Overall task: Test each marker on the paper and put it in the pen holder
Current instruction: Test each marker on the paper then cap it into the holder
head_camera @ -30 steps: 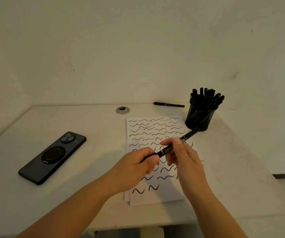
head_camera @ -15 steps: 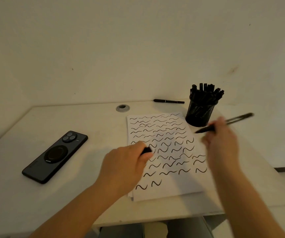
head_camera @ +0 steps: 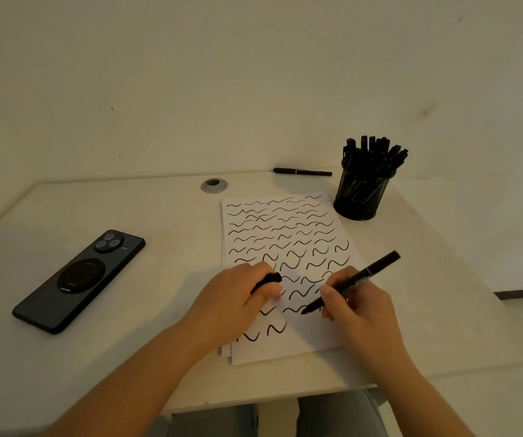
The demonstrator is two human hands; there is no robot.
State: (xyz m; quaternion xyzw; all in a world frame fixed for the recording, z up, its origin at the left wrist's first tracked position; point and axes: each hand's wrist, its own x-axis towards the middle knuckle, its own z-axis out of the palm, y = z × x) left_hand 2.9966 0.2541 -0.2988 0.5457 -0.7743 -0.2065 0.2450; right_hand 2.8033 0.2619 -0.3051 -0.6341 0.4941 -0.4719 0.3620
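My hands are both low over the paper (head_camera: 285,222): my right hand (head_camera: 359,313) is closed around an uncapped marker (head_camera: 353,283), held like for writing, with the tip touching the sheet or just above it, at the end of a fresh wavy line. My left hand (head_camera: 233,302) is curled shut on the cap (head_camera: 268,279) and rests on the left part of the paper, so it also keeps the sheet in place. The paper lies in the middle of the counter (head_camera: 143,216) and is already almost full of black squiggles, row after row, with only a white strip left near its lower edge. The pen holder (head_camera: 361,197) stands at the far right corner of the sheet and is packed with many black markers, so I judge that most of the work is done. What is left, as far as I can see: to finish this test, put the cap back, drop this marker in the holder, and then test the last marker (head_camera: 302,171) that lies alone at the back edge of the counter, near the wall. A phone (head_camera: 79,280) lies at the left, well apart.
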